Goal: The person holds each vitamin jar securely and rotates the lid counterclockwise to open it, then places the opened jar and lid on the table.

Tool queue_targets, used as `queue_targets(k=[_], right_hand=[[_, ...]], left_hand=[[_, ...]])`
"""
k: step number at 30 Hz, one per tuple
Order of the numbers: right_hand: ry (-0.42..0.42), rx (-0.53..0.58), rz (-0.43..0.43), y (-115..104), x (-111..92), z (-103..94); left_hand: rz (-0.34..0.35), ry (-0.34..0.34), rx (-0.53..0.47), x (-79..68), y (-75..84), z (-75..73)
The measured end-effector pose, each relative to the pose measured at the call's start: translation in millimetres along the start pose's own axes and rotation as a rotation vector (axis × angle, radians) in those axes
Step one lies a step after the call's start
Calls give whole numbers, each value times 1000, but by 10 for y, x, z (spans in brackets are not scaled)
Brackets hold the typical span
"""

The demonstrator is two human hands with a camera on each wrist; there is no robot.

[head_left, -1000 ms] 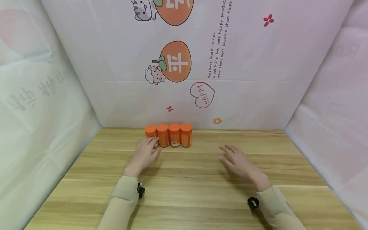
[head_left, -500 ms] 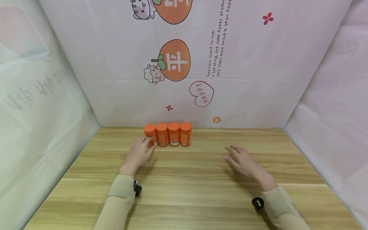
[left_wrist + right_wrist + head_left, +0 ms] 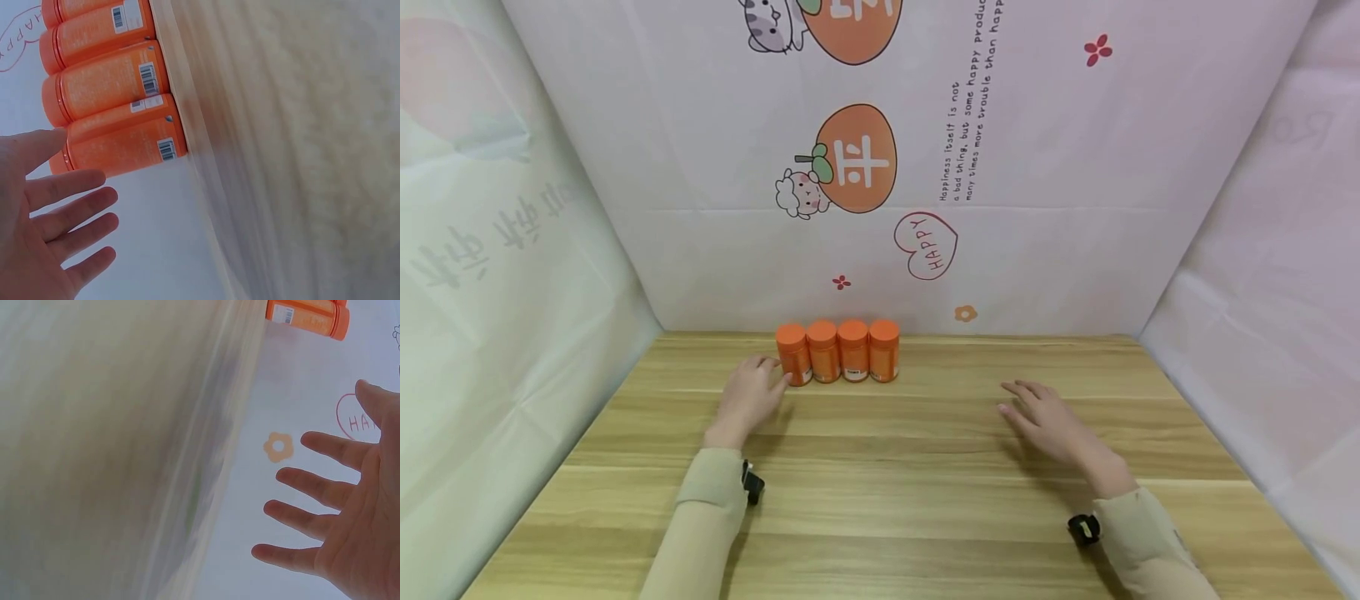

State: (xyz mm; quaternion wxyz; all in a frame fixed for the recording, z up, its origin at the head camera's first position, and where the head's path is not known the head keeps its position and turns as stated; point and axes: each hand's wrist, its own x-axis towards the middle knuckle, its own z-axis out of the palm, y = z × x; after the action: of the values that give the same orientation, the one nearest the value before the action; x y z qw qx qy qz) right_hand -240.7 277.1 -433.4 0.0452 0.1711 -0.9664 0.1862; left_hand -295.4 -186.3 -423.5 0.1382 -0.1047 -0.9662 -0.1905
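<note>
Several orange jars with orange screw lids stand upright in a tight row near the back of the table. The leftmost jar (image 3: 794, 357) has my left hand (image 3: 749, 393) just to its left, thumb and fingers spread and holding nothing. In the left wrist view that same jar (image 3: 125, 142) shows a barcode label, and the left hand's fingers (image 3: 75, 209) reach out beside its lid. Well to the right of the row, my right hand (image 3: 1047, 423) hovers over the table with its fingers extended, nothing in it.
The wood-grain table (image 3: 880, 500) ends at a white printed backdrop (image 3: 1037, 250) right behind the jars. White sheets hang at the left (image 3: 527, 333) and right sides. Each wrist wears a small black camera (image 3: 1084, 528).
My left hand has drawn back left from the front of the leftmost jar, uncovering it. My right hand has shifted right. The jars stand as before.
</note>
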Motion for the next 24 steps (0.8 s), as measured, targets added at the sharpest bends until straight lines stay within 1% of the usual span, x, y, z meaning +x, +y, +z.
queue_targets(k=[6,10,15,24], right_hand=[[-5,-11,8,48,-5,-28],[0,-9,20,83,-12,-44],[7,2,25,120,-36,-72],[25,1,31,181,-54,-84]], left_hand=[[-43,-37,-9,45,-53,-3],[-58,-63,-18,82,-86,3],[-81,-100,-51,138,-128,20],[-99,-128,-130,253,-165,92]])
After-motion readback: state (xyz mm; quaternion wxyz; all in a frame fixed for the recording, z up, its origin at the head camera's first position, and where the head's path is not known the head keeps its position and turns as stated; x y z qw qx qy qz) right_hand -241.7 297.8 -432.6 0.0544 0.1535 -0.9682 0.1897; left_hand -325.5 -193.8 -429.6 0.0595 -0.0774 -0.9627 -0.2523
